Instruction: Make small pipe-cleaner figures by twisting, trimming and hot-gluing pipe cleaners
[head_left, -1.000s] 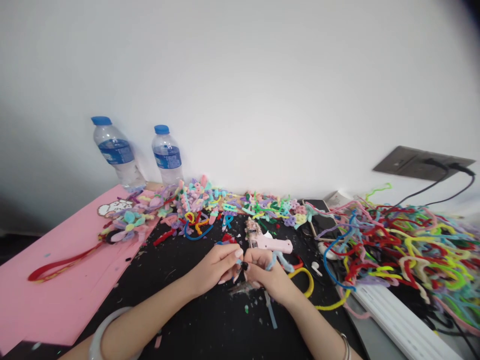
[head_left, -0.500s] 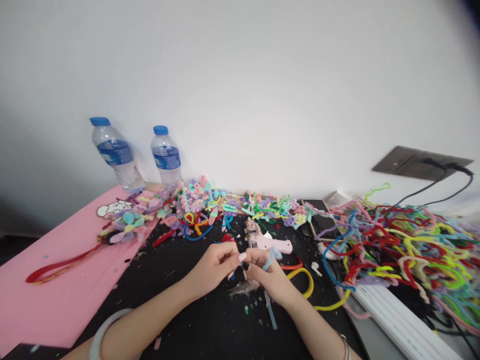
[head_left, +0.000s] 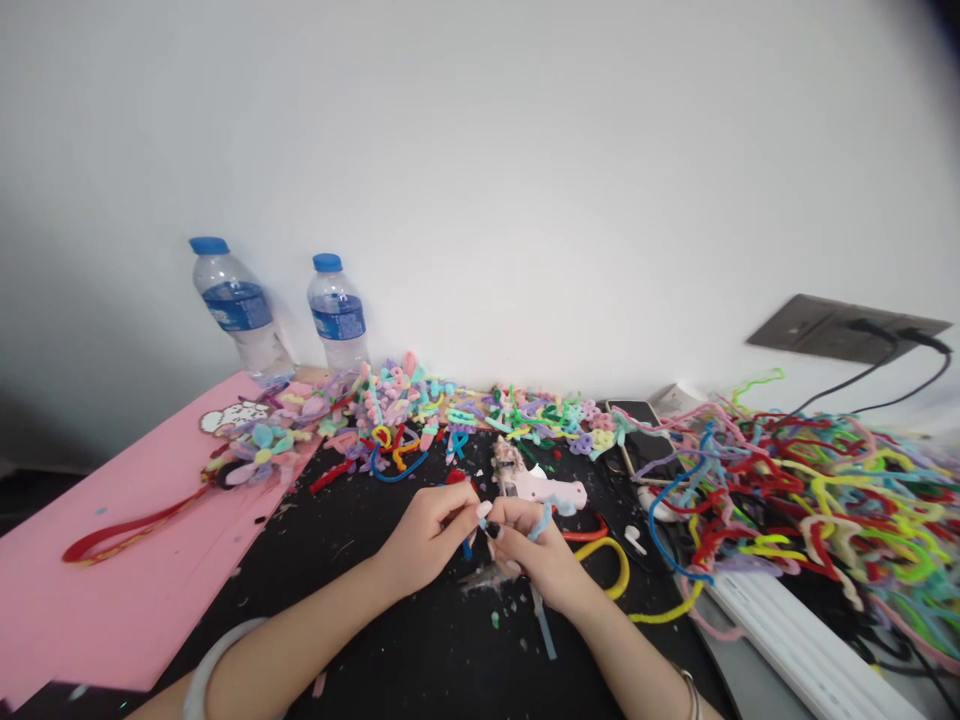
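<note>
Blue fuzzy stem (head_left: pixel 543 522), right hand (head_left: pixel 534 556) pinching, left hand (head_left: pixel 429 535) just beside

Pale-blue stem (head_left: pixel 543 520): its middle is hiding within the right hand (head_left: pixel 525 540) (lower centre of frame). Pink sheet (head_left: pixel 90 580): running past left edge.

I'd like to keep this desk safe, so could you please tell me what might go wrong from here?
The pink tool, possibly a glue gun, lies just beyond the right hand; if hot, it might cause a burn. The earbud lies close to the tangled pipe cleaners and could get buried.
</note>
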